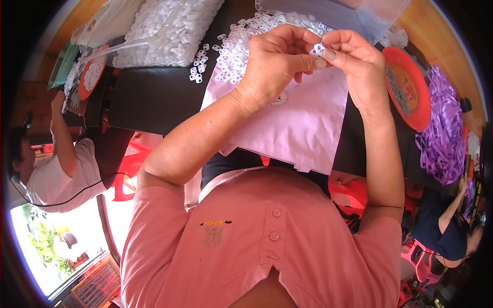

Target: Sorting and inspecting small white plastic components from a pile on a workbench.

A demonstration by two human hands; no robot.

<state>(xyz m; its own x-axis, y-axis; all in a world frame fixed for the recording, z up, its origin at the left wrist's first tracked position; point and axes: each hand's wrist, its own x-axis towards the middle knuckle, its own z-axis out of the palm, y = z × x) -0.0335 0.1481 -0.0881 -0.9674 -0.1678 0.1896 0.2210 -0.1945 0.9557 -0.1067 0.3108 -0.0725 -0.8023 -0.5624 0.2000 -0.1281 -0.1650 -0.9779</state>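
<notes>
Piece (pixel 318 50): one, white, dark-spotted, pinched in the fingertips of your left hand (pixel 275 62) and right hand (pixel 359 59), presumably for steadiness. Pile (pixel 237 46): loose, beside the left, likely for easy reach. Cloth (pixel 303 123): pink, beneath, probably catching drops.

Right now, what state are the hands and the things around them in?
Left hand: fingers pinched at white piece
Right hand: likewise pinched
White piece: held between both hands
Pink cloth: spread out, lightly wrinkled
Loose white pieces: scattered, partly on cloth
Left white heap: densely piled
Red plate: holding small grey pieces
Purple ribbons: heaped in loops
</notes>
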